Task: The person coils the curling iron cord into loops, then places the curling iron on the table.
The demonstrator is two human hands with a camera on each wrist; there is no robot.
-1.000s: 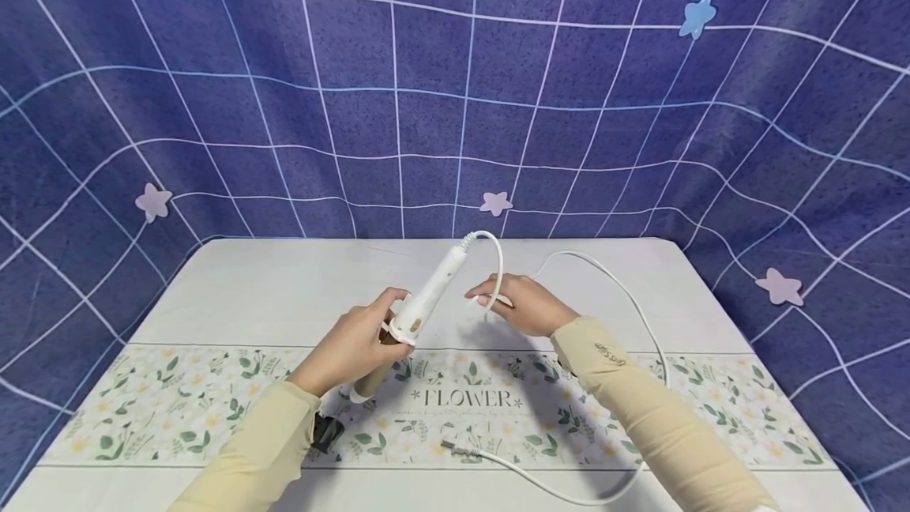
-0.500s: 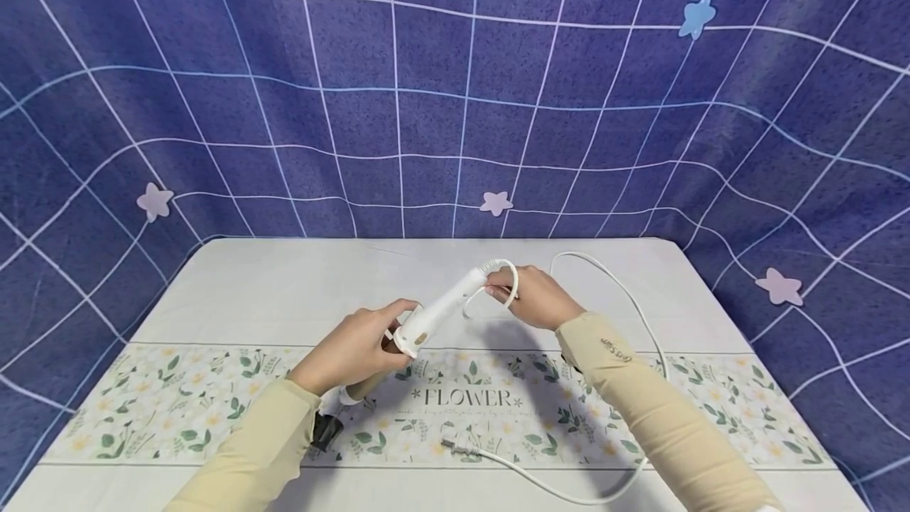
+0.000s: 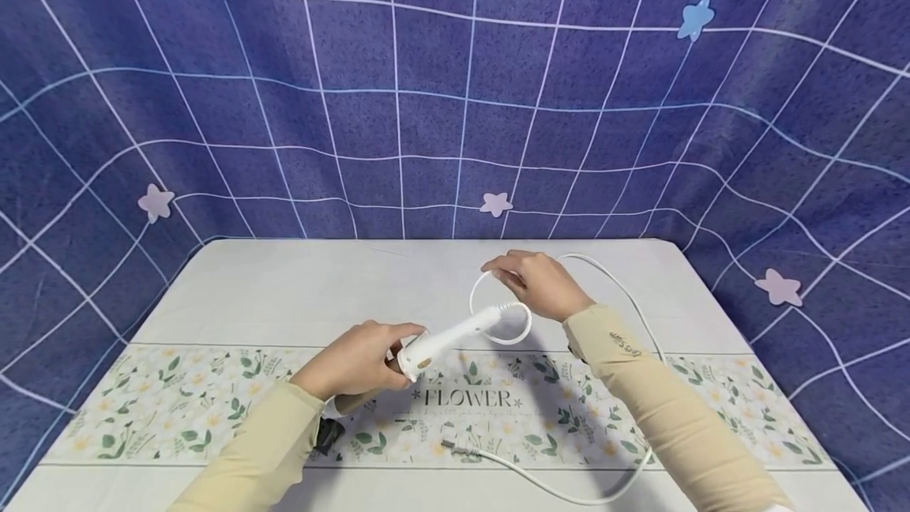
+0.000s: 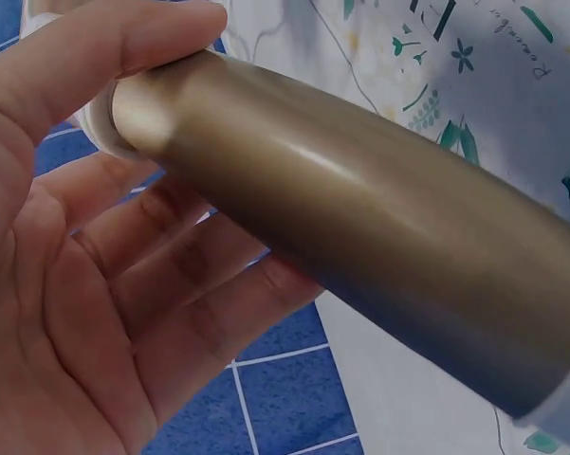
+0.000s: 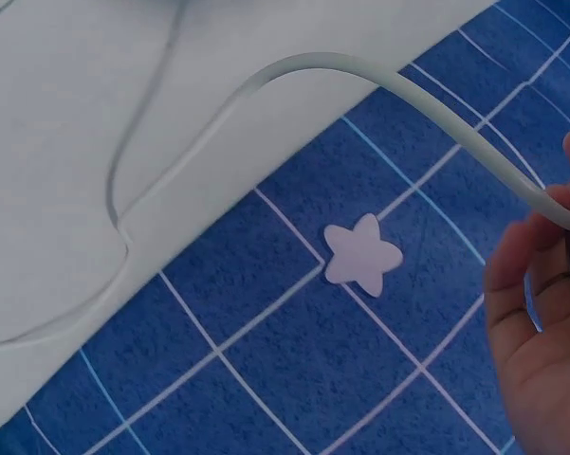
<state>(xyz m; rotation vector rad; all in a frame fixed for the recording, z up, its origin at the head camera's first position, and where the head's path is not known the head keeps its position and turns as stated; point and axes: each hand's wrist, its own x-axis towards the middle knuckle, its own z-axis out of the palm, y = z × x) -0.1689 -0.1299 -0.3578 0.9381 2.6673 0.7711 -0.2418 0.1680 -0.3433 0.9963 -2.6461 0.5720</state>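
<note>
A curling iron (image 3: 449, 340) with a white handle and a gold-brown barrel hangs tilted over the table, its handle up to the right. My left hand (image 3: 359, 360) grips it where barrel meets handle. In the left wrist view the thumb lies along the top of the barrel (image 4: 341, 209) and the fingers (image 4: 185, 251) pass beneath. My right hand (image 3: 542, 284), further back and to the right, pinches the white cord (image 5: 436, 114) between thumb and fingertips. A loop of that cord curves from the handle's end up to these fingers.
The cord's remaining length (image 3: 643, 318) runs in a wide arc round the right forearm to a plug (image 3: 462, 446) at the front. A white tablecloth (image 3: 298, 283) with a floral band covers the table. Behind it hangs a blue gridded curtain (image 3: 434, 125) with stars.
The curling iron's handle has tipped down to the right, toward level. My right hand has moved slightly back and right with the cord, while the left hand has sunk a little.
</note>
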